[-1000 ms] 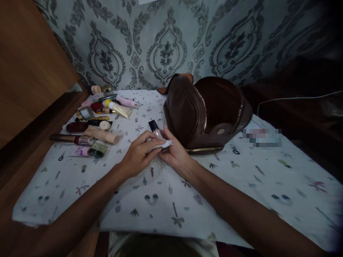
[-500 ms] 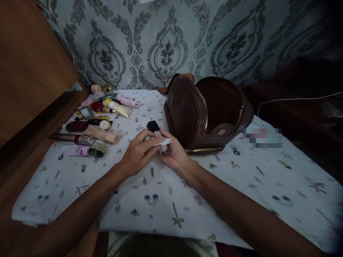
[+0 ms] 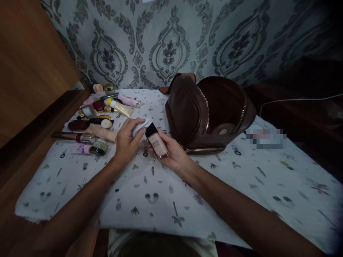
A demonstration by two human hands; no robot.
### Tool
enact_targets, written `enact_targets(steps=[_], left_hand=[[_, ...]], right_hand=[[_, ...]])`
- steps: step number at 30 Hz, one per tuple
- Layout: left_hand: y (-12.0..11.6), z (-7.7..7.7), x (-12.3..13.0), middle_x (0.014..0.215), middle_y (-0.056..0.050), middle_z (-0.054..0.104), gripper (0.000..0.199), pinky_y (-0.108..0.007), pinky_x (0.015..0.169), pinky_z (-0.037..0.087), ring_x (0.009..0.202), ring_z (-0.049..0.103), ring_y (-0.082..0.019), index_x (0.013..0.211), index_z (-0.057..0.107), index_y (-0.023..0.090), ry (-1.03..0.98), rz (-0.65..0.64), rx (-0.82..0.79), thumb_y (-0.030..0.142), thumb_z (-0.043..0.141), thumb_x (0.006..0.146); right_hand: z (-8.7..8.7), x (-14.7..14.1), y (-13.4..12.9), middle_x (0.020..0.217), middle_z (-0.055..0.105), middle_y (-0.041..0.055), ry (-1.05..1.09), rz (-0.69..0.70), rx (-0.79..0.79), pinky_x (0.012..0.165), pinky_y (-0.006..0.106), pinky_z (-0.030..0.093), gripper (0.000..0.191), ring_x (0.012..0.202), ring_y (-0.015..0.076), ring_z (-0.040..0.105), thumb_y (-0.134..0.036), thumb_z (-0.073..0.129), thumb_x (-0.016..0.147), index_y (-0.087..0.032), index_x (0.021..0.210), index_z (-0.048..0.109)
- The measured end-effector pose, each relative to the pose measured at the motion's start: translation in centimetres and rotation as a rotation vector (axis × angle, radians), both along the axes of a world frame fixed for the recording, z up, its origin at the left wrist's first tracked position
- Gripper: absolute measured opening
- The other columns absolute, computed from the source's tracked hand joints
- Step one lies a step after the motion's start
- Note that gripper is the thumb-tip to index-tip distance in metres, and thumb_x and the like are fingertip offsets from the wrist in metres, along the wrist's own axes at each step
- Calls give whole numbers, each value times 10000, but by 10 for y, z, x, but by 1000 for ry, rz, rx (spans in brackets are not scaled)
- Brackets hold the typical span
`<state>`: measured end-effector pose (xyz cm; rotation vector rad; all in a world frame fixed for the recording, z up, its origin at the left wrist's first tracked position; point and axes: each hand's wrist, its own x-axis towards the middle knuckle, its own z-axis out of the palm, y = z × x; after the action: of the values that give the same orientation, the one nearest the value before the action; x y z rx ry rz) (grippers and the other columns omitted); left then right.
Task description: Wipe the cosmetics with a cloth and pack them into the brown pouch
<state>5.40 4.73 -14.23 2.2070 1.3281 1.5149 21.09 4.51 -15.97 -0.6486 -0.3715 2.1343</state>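
1. A brown leather bag [image 3: 184, 110], gold-toned zip open, on a white cloth [image 3: 163, 221] printed with small motifs;
2. a pale yellow tube [image 3: 123, 108] near a slim pink tube [image 3: 129, 100];
3. a grey-and-white damask-patterned wall [image 3: 169, 46] behind;
4. a thin white cable [image 3: 300, 100] at right;
5. a brown wooden panel [image 3: 32, 53] at left.

Left fingers [image 3: 139, 136] and white cloth [image 3: 147, 123] moved from bottle [image 3: 158, 145] body to black cap [image 3: 150, 129]; bottle front uncovered

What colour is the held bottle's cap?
The cap is black; it shows best in the head view.
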Motion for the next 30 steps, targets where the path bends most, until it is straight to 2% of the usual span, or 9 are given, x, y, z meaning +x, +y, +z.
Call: enact_targets(steps=[3, 8, 19, 26, 30], left_hand=[[-2, -3, 4, 921, -26, 632, 150, -326, 817, 501, 899, 603, -190, 1059, 670, 215, 12, -59, -12, 262, 600, 935], [-11, -6, 12, 883, -19, 560, 193, -295, 759, 495, 836, 573, -160, 1103, 684, 207, 81, -235, 4, 197, 574, 945], [-25, -7, 23, 948, -53, 576, 233, -281, 715, 504, 851, 588, -165, 1154, 664, 208, 263, -460, 108, 172, 555, 951], [-25, -4, 21, 980, -64, 587, 226, -276, 737, 520, 884, 593, -163, 1148, 644, 183, 264, -504, 162, 147, 580, 935], [-23, -5, 21, 991, -58, 605, 221, -298, 812, 517, 932, 607, -171, 1149, 641, 198, 194, -443, 117, 157, 567, 945]], right_hand=[[-3, -1, 3, 666, 697, 24, 17, -53, -27, 520, 216, 529, 220, 563, 126, 629, -327, 607, 943, -154, 829, 681], [-10, -1, 11, 636, 677, -30, 63, -134, 8, 513, 200, 521, 181, 536, 103, 605, -297, 686, 879, -180, 753, 629], [-2, 8, 11, 608, 682, 1, 106, -57, -3, 467, 194, 493, 359, 516, 111, 605, -492, 694, 855, -167, 712, 646], [0, 8, 9, 620, 699, 15, 86, -44, -69, 522, 215, 544, 293, 547, 128, 638, -420, 691, 867, -158, 738, 667], [2, 9, 9, 645, 708, 17, 142, -47, -81, 525, 199, 538, 235, 545, 117, 640, -316, 618, 918, -138, 768, 652]])
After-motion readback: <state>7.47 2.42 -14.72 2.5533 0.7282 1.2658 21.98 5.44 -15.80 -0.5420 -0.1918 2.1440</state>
